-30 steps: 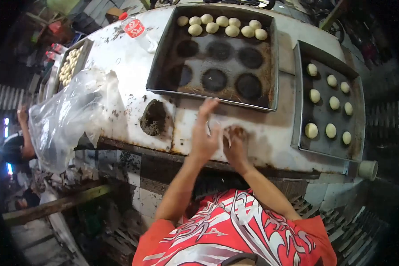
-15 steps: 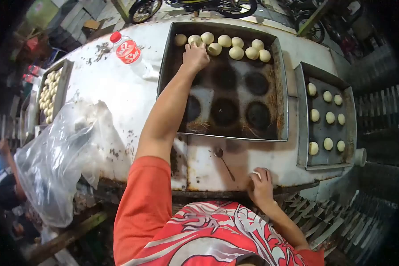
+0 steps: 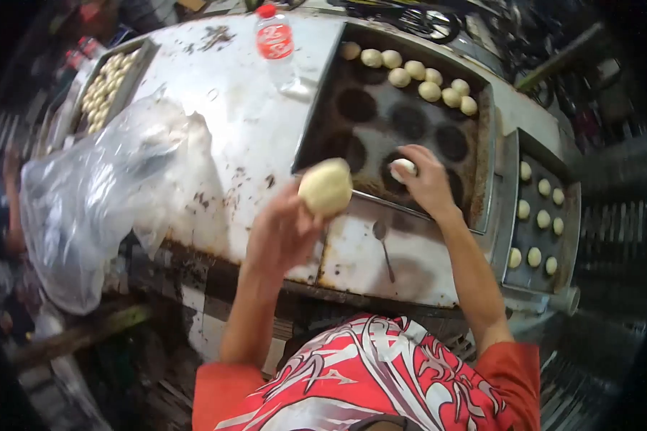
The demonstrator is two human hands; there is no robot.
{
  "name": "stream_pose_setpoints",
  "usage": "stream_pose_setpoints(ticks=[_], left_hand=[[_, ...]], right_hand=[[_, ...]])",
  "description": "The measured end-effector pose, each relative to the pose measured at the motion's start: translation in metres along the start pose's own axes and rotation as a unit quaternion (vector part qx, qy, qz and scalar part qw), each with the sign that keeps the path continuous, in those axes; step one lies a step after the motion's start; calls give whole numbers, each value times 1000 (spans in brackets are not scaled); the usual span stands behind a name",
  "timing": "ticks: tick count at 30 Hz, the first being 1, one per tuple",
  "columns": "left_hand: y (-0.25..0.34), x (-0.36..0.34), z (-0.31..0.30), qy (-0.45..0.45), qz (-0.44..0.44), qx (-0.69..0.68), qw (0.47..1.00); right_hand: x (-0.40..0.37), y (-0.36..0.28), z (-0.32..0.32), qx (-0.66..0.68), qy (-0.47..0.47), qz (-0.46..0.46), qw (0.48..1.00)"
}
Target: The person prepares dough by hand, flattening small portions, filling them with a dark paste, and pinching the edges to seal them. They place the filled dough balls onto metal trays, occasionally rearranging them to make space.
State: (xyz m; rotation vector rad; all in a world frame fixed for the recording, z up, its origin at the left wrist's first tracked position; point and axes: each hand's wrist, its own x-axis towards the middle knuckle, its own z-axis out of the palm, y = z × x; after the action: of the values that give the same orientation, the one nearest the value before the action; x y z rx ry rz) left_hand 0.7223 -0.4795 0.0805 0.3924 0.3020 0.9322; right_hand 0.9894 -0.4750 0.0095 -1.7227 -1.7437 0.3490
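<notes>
Dough ball [image 3: 326, 188]: now brought to frame centre, grasped in left hand [image 3: 284, 226], seemingly the next pick from the upper-right tray [image 3: 490, 158]; in right hand [image 3: 427, 179], newly over tray, a pinched whitish piece [image 3: 405, 169].

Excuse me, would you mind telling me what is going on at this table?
A person holds a pale dough round up in the left hand. The right hand, at the large tray, grips a small white piece. Dough balls line that tray's far side, nine more sit in the smaller tray on the right, and a spoon lies on the table.
</notes>
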Motion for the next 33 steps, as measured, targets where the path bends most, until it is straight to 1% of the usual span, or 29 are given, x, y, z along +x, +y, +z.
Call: stream_pose_setpoints(ticks=[1, 2, 3, 4, 6, 7, 8, 9, 10, 11, 12, 13, 14, 16, 17, 18, 19, 20, 22, 23, 24, 25, 26, 28, 29, 30, 31, 32, 33], left_hand=[[-19, -30, -16, 53, 9, -4, 999], [-40, -58, -32, 110, 16, -10, 994], [-66, -73, -35, 192, 19, 74, 978], [-95, -81, -32, 273, 21, 156, 949], [-142, -101, -23, 238, -15, 273, 932], [-167, -114, -10, 229, 11, 255, 940], [-182, -126, 1, 217, 35, 237, 946], [-169, -141, 0, 198, 10, 251, 948], [-160, -162, -6, 217, -25, 198, 956], [-155, -182, -5, 230, 9, 142, 963], [-152, -202, -4, 240, 41, 84, 966], [-150, -217, -8, 245, 69, 32, 967], [-149, -230, -14, 238, 92, 14, 967], [-146, -239, -25, 313, 105, -10, 944], [-143, -240, -29, 309, 101, -11, 946], [-137, -238, -34, 327, 101, -24, 939], [-130, -233, -41, 343, 102, -36, 933], [-120, -228, -49, 336, 92, -37, 937], [-93, -218, -63, 276, 105, -55, 954], [-76, -213, -67, 220, 107, -70, 967], [-58, -208, -71, 211, 102, -67, 970], [-42, -202, -74, 197, 80, -18, 977], [-29, -197, -76, 183, 55, 27, 981], [-13, -184, -81, 171, 25, 51, 984], [-11, -177, -88, 165, -6, 98, 981], [-10, -170, -95, 156, -35, 147, 976], [-12, -164, -101, 141, -66, 163, 974], [-17, -155, -105, 132, -75, 162, 975], [-26, -145, -108, 101, -90, 120, 983]], right_hand=[[-9, -17, -12, 31, 55, 5, 998], [-24, -44, -26, 77, 84, 16, 993], [-47, -60, -27, 144, 68, 21, 987], [-69, -74, -24, 211, 53, 25, 976], [-112, -98, 10, 279, 16, -97, 955], [-121, -107, 21, 224, -4, -130, 966], [-125, -106, 31, 234, -12, -134, 963], [-121, -103, 44, 311, -85, 6, 947], [-114, -102, 59, 374, -156, 146, 903], [-113, -105, 72, 379, -163, 140, 900], [-113, -108, 85, 276, -120, 9, 954], [-114, -111, 96, 163, -70, -123, 976], [-115, -116, 106, 164, -72, -126, 976], [-117, -125, 124, 42, -12, -244, 969], [-121, -125, 133, -1, -8, -243, 970], [-125, -123, 136, -8, -4, -237, 972], [-127, -120, 138, -25, -10, -250, 968], [-129, -117, 139, -44, -19, -262, 964], [-129, -116, 138, -80, -12, -265, 961], [-128, -118, 131, -131, -43, -276, 951], [-123, -119, 126, -180, -71, -287, 938], [-122, -115, 124, -182, -94, -270, 941], [-119, -116, 120, -190, -89, -262, 942], [-116, -118, 105, -130, -128, -204, 962], [-116, -120, 96, -105, -124, -143, 976], [-114, -122, 86, -114, -119, -133, 977], [-111, -125, 75, 49, -168, 35, 984], [-111, -127, 65, 213, -202, 199, 935], [-115, -129, 55, 296, -196, 242, 903]])
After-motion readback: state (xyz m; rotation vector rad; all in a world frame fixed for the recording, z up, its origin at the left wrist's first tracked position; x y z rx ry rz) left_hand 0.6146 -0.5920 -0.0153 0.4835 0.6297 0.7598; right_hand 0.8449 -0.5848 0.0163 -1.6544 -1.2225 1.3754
